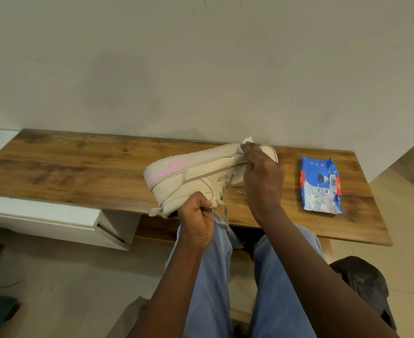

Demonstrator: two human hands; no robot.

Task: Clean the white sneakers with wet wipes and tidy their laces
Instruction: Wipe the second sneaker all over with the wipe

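Above the desk's (79,167) front edge, left grip (196,217) clamps sneaker (193,176) collar, right grip (262,174) pinches wipe (247,140); dangling lace (225,213) could snag.

Arms reach forward, left grip (196,219) clenched near, right grip (262,175) curled farther out and higher.

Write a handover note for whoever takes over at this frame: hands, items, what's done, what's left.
Left hand: grips the sneaker at its collar and holds it on its side over the table edge.
Right hand: holds a wipe against the toe end.
Pack: lies on the table to the right, apart from the sneaker.
Done: a wipe is out and on the sneaker.
Left: finish wiping and tidy the lace, which hangs loose. No second sneaker is in view.
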